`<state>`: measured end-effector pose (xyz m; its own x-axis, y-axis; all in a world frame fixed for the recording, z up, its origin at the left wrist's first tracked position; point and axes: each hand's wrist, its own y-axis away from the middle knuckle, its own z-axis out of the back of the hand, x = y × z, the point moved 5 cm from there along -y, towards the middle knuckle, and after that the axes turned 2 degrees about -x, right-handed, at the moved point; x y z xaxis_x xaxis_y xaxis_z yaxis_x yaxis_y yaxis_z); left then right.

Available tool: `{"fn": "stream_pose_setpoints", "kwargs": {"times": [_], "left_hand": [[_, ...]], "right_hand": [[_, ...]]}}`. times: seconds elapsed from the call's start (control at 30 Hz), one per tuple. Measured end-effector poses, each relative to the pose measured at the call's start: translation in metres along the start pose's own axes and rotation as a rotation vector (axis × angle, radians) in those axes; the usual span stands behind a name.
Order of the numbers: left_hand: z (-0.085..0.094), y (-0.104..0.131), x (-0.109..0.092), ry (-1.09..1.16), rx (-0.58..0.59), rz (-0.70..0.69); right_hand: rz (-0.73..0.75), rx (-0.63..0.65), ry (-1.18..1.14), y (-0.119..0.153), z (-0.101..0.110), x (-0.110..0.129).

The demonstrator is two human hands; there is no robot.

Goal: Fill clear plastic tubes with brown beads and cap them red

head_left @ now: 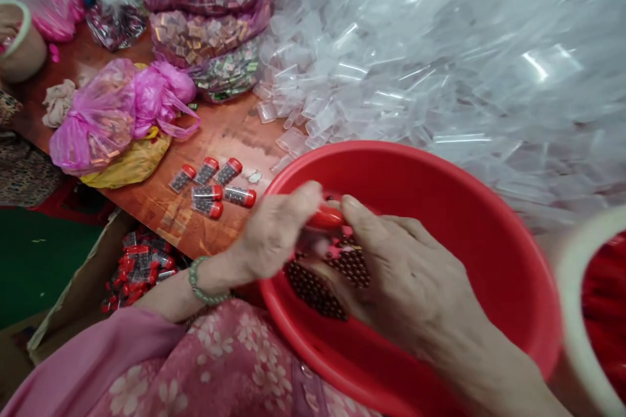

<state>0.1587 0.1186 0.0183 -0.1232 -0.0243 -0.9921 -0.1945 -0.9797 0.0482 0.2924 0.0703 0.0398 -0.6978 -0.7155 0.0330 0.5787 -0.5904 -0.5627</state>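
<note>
Both my hands meet over the left side of a red plastic basin (469, 228). My left hand (271, 234), closed, grips a small clear container whose body is mostly hidden by blurred fingers. On the container's end is a glossy red cap (327, 217). My right hand (415, 273) is closed too, its thumb and fingers pressing at this cap. Below the fingers lie many small dark brown balls (320, 290) in the basin. Some pink bits show among them.
A large heap of clear plastic tubes (352, 71) lies behind the basin. Several filled, red-capped containers (208, 192) rest on the table (235, 130); more (141, 267) fill a cardboard box (73, 293). Pink bags (98, 117) stand back left. A white-rimmed tub (570, 313) holds red pieces.
</note>
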Motion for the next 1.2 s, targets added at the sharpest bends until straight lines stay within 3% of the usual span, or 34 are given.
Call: {"fn": "stream_pose_setpoints", "kwargs": {"times": [0.07,0.13,0.17,0.2,0.27,0.33,0.47,0.57,0.67,0.8,0.93,1.07,1.2], "left_hand": [[0.038,-0.006,0.015,-0.070,-0.078,0.012],[0.081,-0.013,0.034,-0.431,-0.293,-0.065],[0.097,-0.017,0.048,-0.696,-0.339,-0.045],[0.110,-0.020,0.062,-0.947,-0.346,-0.007],[0.128,-0.027,0.082,-1.071,-0.338,0.000],[0.135,-0.034,0.090,-1.122,-0.317,-0.016],[0.122,-0.066,0.078,-1.165,-0.261,-0.069],[0.095,-0.116,0.072,-1.139,-0.154,-0.088],[0.068,-0.173,0.078,-1.124,-0.142,-0.013],[0.044,-0.219,0.090,-1.111,-0.197,0.128],[0.037,-0.227,0.094,-1.098,-0.222,0.160],[0.042,-0.218,0.096,-1.081,-0.212,0.151],[0.055,-0.201,0.098,-1.052,-0.196,0.141]], "right_hand": [[-0.004,0.095,0.028,0.003,-0.010,-0.006],[0.012,0.183,0.083,0.012,-0.021,-0.012],[0.022,0.214,0.092,0.018,-0.026,-0.015],[0.029,0.237,0.083,0.024,-0.030,-0.017],[0.026,0.267,0.049,0.034,-0.037,-0.021],[0.010,0.289,0.028,0.042,-0.043,-0.025],[-0.086,0.397,0.001,0.050,-0.058,-0.035],[-0.256,0.696,-0.010,0.057,-0.076,-0.048],[-0.511,0.969,0.071,0.064,-0.089,-0.069],[-0.714,1.064,0.144,0.077,-0.095,-0.099],[-0.751,1.097,0.107,0.098,-0.099,-0.095],[-0.684,1.155,-0.008,0.107,-0.098,-0.049],[-0.652,1.252,-0.248,0.100,-0.087,0.001]]}}
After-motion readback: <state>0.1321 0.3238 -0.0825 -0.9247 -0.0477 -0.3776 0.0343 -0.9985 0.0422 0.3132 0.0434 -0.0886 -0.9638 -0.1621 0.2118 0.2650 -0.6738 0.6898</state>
